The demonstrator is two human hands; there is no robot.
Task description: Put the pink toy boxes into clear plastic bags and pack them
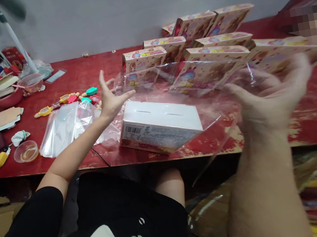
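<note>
A clear plastic bag (214,119) is stretched wide between my two hands, its mouth pulled broad above the table. My left hand (110,100) has its thumb and fingers spread, with the fingertips at the bag's left edge. On the other side my right hand (273,94), slightly blurred, also has fingers apart against the film. Below and between them sits a carton (161,118), white face up with two slits, a barcode and print on its near side. The film lies around or over this carton; which one, I cannot tell.
Several printed cartons (210,66) stand in rows behind. A stack of clear bags (60,129) lies left, near colourful toy-like pieces (66,99). A small plastic cup (26,152), a pink bowl (4,98) and a fan (13,33) are farther left. The red table's (76,71) front edge is worn.
</note>
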